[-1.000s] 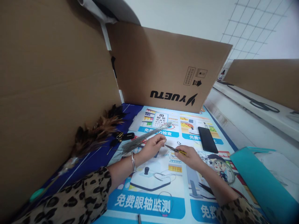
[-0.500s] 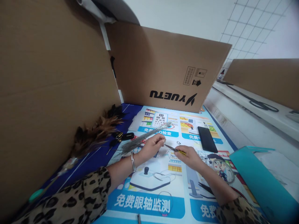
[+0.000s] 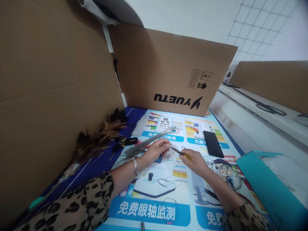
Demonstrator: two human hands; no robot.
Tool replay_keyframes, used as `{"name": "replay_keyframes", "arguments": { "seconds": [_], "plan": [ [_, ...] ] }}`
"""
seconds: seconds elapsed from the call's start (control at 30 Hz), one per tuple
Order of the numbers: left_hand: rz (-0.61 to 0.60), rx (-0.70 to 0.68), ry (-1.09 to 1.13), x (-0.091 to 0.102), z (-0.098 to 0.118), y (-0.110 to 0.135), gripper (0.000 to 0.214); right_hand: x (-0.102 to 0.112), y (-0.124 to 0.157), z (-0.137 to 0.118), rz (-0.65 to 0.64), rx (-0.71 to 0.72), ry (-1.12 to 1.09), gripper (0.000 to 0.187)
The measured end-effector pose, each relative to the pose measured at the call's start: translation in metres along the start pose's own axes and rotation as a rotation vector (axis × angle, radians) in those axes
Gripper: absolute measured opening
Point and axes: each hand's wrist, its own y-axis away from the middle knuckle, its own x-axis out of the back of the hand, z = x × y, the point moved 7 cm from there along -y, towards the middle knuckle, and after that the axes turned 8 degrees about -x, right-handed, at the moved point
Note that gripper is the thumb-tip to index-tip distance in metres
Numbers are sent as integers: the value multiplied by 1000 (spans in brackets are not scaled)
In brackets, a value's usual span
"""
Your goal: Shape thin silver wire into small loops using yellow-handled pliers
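Note:
My left hand (image 3: 157, 150) is pinched shut over the printed poster mat (image 3: 154, 195), holding something too thin to make out. My right hand (image 3: 195, 160) grips small yellow-handled pliers (image 3: 181, 153), whose dark tip points left toward the left fingertips. A bundle of thin metal wires (image 3: 150, 140) lies just behind my left hand. A small wire loop (image 3: 184, 147) rests on the mat beyond the pliers. Both forearms wear leopard-print sleeves, and a silver bangle sits on my left wrist.
Cardboard walls (image 3: 168, 70) enclose the left and back. A feather duster (image 3: 96, 141) and dark keys (image 3: 127, 140) lie at the left. A black phone (image 3: 212, 143) lies at the back right, a teal folder (image 3: 269, 186) at the right.
Both hands have stayed almost in place; the pliers' tip has risen slightly toward the left fingertips. The view has shifted a little.

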Motion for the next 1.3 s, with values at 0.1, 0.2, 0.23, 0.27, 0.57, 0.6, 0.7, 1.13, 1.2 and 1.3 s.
{"name": "replay_keyframes", "arguments": {
  "seconds": [0.1,0.2,0.23,0.27,0.57,0.6,0.7,1.13,1.2,1.3],
  "plan": [
    [-34,42,81,-3,-2,1,25,1,1,-1,13,2,8,20],
    [-77,80,122,-6,-4,2,23,1,1,-1,31,0,7,20],
    [-88,85,128,-7,-4,2,23,1,1,0,39,-3,4,20],
    [-96,88,133,-7,-4,2,23,0,2,1,44,-4,0,20],
    [-21,52,88,-2,-6,2,30,-2,2,2,39,-13,-10,18],
    [-1,31,68,-1,-4,1,30,-2,2,1,31,-13,-7,18],
    [55,-13,23,4,0,1,29,-2,2,-2,13,-1,5,17],
    [55,-45,-87,4,3,1,26,-7,2,-4,-14,43,6,18],
    [53,-56,-113,4,3,1,25,-6,2,-4,-22,40,-11,18],
    [72,-79,-168,6,5,1,25,-5,2,-3,-42,13,-15,18]
  ]
}}
